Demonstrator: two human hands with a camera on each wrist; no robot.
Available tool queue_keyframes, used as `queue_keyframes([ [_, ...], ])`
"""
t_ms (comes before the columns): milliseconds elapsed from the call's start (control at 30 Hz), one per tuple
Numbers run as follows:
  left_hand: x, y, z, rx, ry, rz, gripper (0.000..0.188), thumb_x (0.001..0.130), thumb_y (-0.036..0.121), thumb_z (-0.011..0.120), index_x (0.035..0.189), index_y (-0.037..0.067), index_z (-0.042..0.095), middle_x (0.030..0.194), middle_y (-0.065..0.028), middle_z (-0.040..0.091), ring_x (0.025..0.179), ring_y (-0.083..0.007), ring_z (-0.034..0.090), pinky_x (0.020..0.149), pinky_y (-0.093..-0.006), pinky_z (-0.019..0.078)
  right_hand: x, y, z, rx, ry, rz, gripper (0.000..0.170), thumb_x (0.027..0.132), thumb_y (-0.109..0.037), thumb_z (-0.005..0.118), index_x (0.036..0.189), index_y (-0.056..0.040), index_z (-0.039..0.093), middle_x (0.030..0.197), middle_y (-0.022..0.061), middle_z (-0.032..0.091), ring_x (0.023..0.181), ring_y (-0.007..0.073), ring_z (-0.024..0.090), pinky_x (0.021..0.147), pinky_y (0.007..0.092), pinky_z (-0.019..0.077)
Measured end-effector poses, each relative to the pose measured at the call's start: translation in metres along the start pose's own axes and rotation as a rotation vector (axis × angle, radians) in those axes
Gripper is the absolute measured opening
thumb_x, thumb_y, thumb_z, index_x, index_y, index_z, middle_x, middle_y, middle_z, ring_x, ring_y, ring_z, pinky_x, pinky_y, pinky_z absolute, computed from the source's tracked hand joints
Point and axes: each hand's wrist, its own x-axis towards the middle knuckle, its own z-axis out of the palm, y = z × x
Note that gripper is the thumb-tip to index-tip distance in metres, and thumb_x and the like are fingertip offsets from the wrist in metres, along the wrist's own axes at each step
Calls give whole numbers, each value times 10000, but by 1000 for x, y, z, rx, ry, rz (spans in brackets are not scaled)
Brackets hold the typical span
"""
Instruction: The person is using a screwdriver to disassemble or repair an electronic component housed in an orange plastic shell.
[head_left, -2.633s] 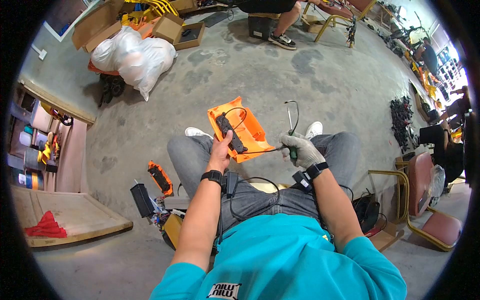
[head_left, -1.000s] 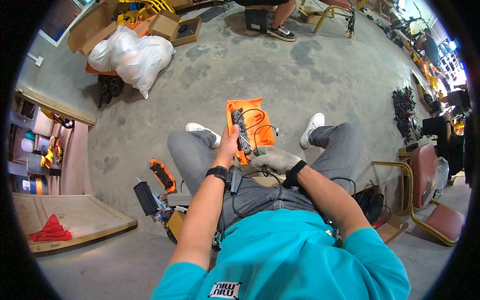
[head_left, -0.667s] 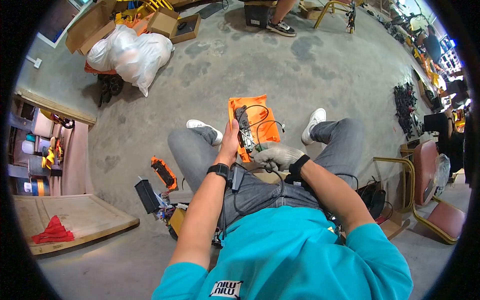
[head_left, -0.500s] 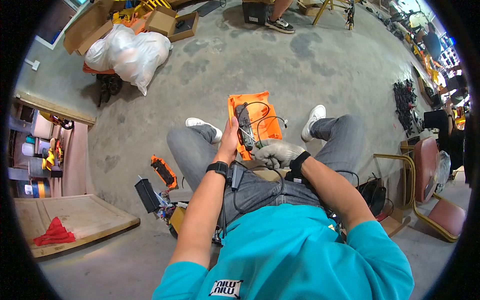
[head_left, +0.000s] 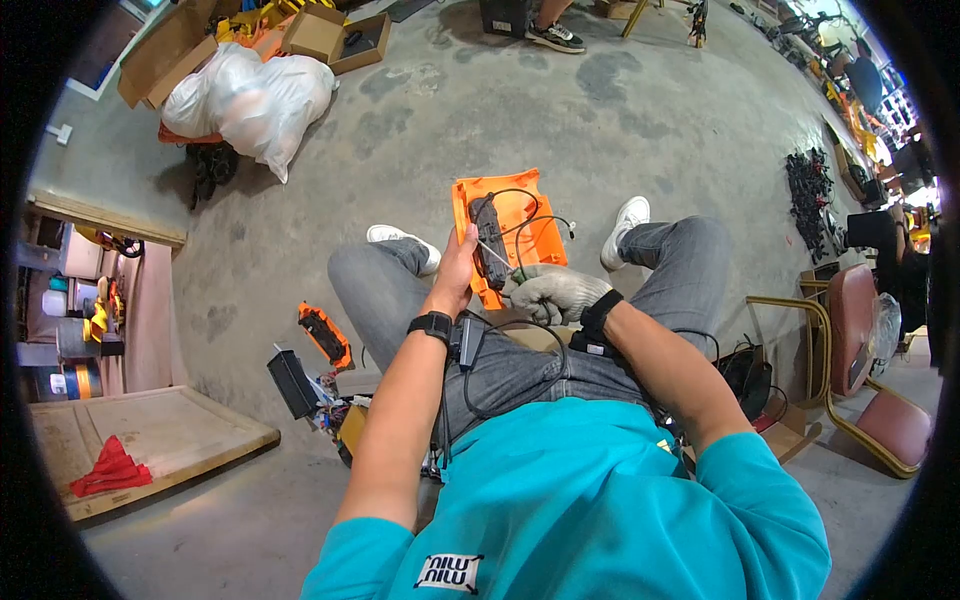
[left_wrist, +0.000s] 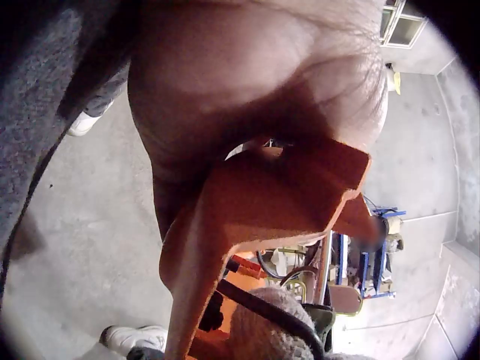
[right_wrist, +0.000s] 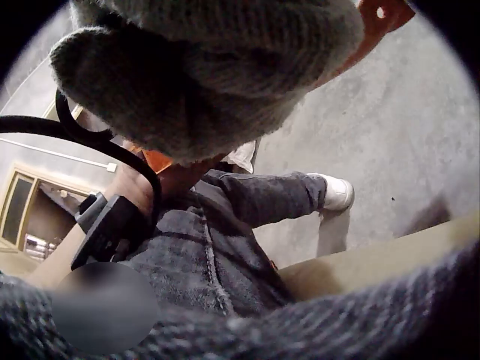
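Observation:
My bare left hand [head_left: 455, 278] grips the left edge of an orange plastic shell [head_left: 546, 245], thumb over the black elongated part [head_left: 488, 230] inside it. In the left wrist view the shell's edge [left_wrist: 262, 202] sits against the palm. My gloved right hand [head_left: 550, 294] holds a screwdriver [head_left: 494, 252] by its green handle, mostly hidden in the fingers. The thin metal shaft points up-left across the black part; its tip overlaps that part. A black cable [head_left: 527, 222] loops over the shell and ends in a small connector at its right. The glove [right_wrist: 202, 75] fills the top of the right wrist view.
A second orange shell with a black part [head_left: 325, 336] lies on the floor left of the legs, near a black box [head_left: 291, 384] and loose wires. White plastic bags [head_left: 255, 105] and cardboard boxes [head_left: 315, 38] stand at back left. A chair [head_left: 853, 330] stands right.
My right hand has come down and left from beside the shell, bringing the screwdriver onto the black part. The shell has shifted slightly right and been turned more upright in the head view.

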Motion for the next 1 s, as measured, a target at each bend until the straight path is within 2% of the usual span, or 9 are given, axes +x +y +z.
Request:
queue_keyframes([
  [333,3,-3,-3,-148,-66,17,439,1040,365,513,1357,63,484,1203,-51,634,1009,-184,649,855,-354,550,0,-1,-1,7,-57,-25,149,855,-202,633,910,-65,611,637,-31,537,458,55,474,395,216,354],
  [467,5,5,-15,-286,-60,-4,404,1044,335,501,1345,65,493,1226,-66,636,1047,-211,656,880,-385,558,-22,-24,14,-334,105,-106,318,894,-344,588,944,-34,638,697,3,586,559,70,549,463,231,412],
  [533,9,4,-21,-341,-86,34,381,1045,313,490,1341,72,501,1239,-81,637,1068,-230,660,905,-405,558,-25,-23,1,-482,330,-97,378,894,-374,598,985,-8,636,746,30,611,563,88,561,482,222,419],
  [600,12,3,-24,-346,-50,28,380,1047,306,480,1331,54,510,1212,-89,652,1057,-231,667,903,-403,560,-33,-24,-13,-440,428,-121,410,897,-396,603,974,6,628,749,37,600,559,104,564,486,240,431],
  [667,7,7,-22,-385,-94,-18,401,1042,341,492,1300,38,537,1181,-88,669,1018,-229,679,888,-387,563,-36,-23,-34,-286,680,-236,367,911,-379,590,937,-14,613,730,28,579,538,121,543,465,273,430],
  [700,7,6,-21,-389,-89,-18,401,1042,341,492,1300,38,537,1181,-88,669,1018,-229,679,888,-387,563,-39,-23,-40,-288,676,-232,367,911,-379,590,937,-14,613,730,28,579,538,121,543,465,273,430],
  [767,9,4,-19,-373,-25,-18,424,1023,361,541,1273,19,556,1169,-88,674,998,-225,682,872,-374,565,-47,-24,-48,178,947,-367,280,928,-330,573,905,-51,590,722,26,560,520,135,510,456,287,414],
  [867,9,3,-20,-265,-4,-18,440,998,355,599,1265,7,560,1174,-91,673,985,-220,684,869,-364,562,-54,-14,-88,641,984,-474,114,949,-198,555,930,-86,567,705,2,522,509,113,475,454,278,409],
  [1000,5,6,-18,-213,8,17,399,991,290,620,1250,-9,563,1143,-97,685,989,-217,686,864,-362,567,-64,-15,-98,600,1192,-553,99,966,-166,536,910,-86,553,692,-15,493,511,96,464,459,274,416],
])
